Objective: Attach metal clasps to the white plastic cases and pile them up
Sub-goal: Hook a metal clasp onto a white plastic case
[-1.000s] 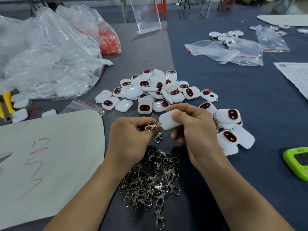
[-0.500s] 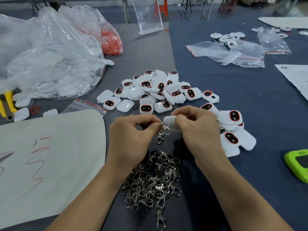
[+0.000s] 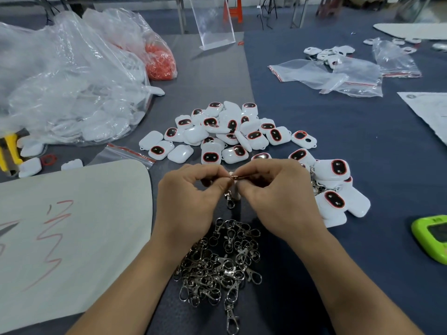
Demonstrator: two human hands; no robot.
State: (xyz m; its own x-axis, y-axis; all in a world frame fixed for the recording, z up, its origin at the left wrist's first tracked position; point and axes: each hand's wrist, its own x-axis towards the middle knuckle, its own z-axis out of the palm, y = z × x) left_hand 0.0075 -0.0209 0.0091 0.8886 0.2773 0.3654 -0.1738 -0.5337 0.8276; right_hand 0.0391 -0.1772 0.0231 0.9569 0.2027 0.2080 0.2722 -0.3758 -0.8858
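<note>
Below fingertips (image 3: 223,184), clasp (image 3: 230,199) vertical, hook down

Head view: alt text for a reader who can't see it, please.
A left hand and right hand pinch one metal clasp between them, above a loose pile of clasps. A heap of white cases lies beyond on the table.

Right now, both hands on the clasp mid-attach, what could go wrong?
1. Left hand and right hand only pinch the metal clasp by fingertips; it might slip into the loose clasp pile below and tangle.
2. The white case is mostly hidden, so a half-threaded ring could go unnoticed.
</note>
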